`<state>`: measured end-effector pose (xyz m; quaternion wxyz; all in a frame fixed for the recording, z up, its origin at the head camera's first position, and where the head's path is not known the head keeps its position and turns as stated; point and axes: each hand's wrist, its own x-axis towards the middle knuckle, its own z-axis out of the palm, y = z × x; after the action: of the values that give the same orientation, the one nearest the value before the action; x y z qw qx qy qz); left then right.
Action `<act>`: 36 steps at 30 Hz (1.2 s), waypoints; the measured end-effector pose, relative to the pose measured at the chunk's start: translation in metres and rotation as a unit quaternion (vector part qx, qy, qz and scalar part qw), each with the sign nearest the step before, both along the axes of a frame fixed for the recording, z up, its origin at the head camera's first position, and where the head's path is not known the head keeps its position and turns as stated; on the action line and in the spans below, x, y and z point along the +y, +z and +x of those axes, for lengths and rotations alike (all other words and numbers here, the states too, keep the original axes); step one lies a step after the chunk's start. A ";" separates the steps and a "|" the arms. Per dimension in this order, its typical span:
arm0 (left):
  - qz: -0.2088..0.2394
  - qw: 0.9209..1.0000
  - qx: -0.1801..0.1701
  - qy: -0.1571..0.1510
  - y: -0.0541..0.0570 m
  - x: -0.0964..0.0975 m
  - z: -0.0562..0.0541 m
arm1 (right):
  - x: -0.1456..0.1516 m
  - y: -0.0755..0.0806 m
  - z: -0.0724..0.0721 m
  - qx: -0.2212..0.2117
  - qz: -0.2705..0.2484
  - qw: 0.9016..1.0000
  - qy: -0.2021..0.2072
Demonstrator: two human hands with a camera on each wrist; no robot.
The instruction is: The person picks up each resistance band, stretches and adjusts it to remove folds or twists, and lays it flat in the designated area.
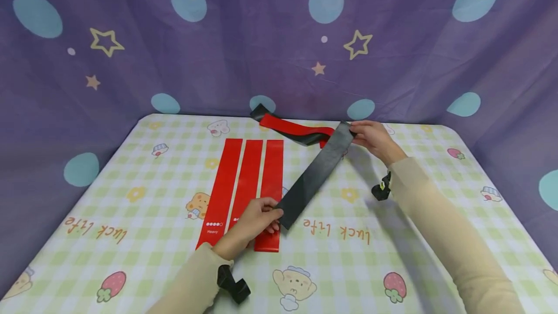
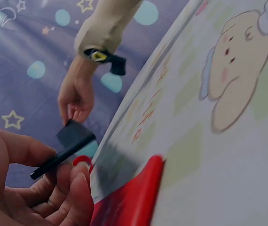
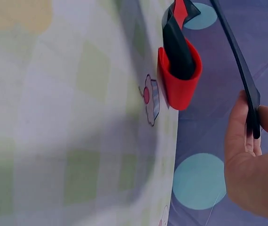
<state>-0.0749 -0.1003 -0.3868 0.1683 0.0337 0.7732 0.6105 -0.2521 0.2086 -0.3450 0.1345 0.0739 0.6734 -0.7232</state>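
A black resistance band point(image 1: 315, 173) stretches slantwise between both hands, raised over the table. My left hand point(image 1: 259, 217) pinches its near end between thumb and fingers, close above the lower part of the rightmost red band. At the far end, the right hand point(image 1: 372, 138) pinches the other tip; the right wrist view shows the band point(image 3: 240, 61) edge-on between thumb and fingers. Three red resistance bands point(image 1: 231, 173) lie flat side by side to the left, one marked "Heavy". Part of the middle one is hidden behind the left hand.
At the table's back edge lie a crumpled red band point(image 1: 296, 126) and a black band point(image 1: 259, 110), tangled together. A checked tablecloth point(image 1: 152, 265) with cartoon prints covers the table. Behind it hangs a purple curtain point(image 1: 270, 47). Each wrist wears a black strap point(image 1: 233, 285).
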 end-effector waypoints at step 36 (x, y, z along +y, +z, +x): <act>0.009 0.981 0.062 0.183 0.011 -0.058 -0.073 | 0.024 -0.017 0.053 0.074 0.067 0.993 0.069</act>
<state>-0.1475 -0.1581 -0.3759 0.0052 -0.0694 0.7694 0.6350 -0.1993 0.2326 -0.3617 0.1290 -0.0178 0.7321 -0.6687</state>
